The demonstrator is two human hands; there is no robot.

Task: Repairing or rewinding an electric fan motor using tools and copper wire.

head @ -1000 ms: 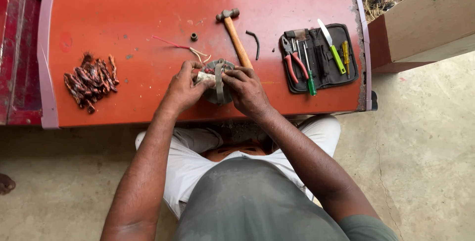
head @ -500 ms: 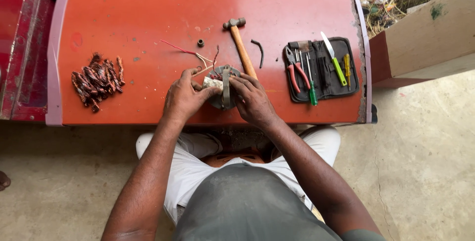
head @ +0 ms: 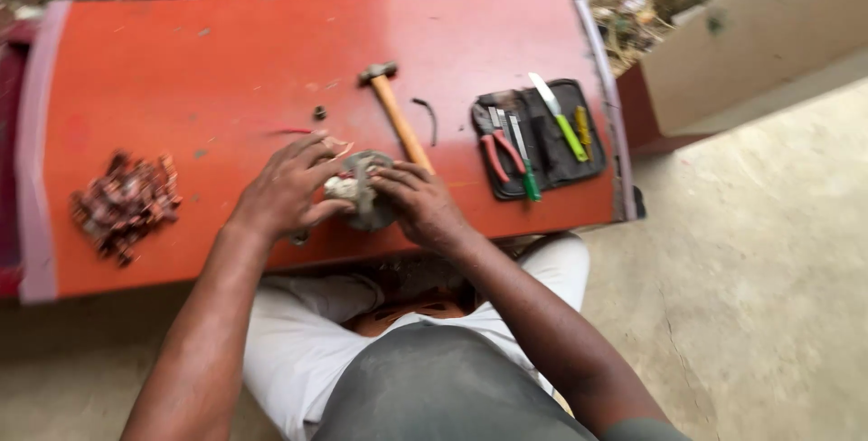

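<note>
We look down at an orange counter (head: 226, 70) with our two hands meeting near its front edge. Between them sits a small round grey part (head: 369, 197), perhaps a motor piece, with a pale wrapped bit on its left side.

Our left hand (head: 287, 189) comes in from seven o'clock and curls over the part's left side, fingers bent and gripping it. Our right hand (head: 420, 204) comes in from five o'clock, its fingertips pinching the part's right rim. Both hands grasp the same part; neither is loose.

Compared with half a second ago, the hands sit in nearly the same pose on the part, and the part stays at the same spot beside the hammer handle. The thin red wires that earlier fanned out above the part now show only as a short red strand (head: 291, 132) at ten o'clock from it. The view has swung, so the counter looks tilted and slightly blurred. We judge the work on the part is continuing without a change of grip.

A hammer (head: 394, 111) lies at one o'clock from the part, head away from us. At three o'clock lies an open black tool pouch (head: 542, 142) with red pliers and a green-handled tool. At nine o'clock, well apart, sits a heap of reddish scraps (head: 125, 204).
</note>
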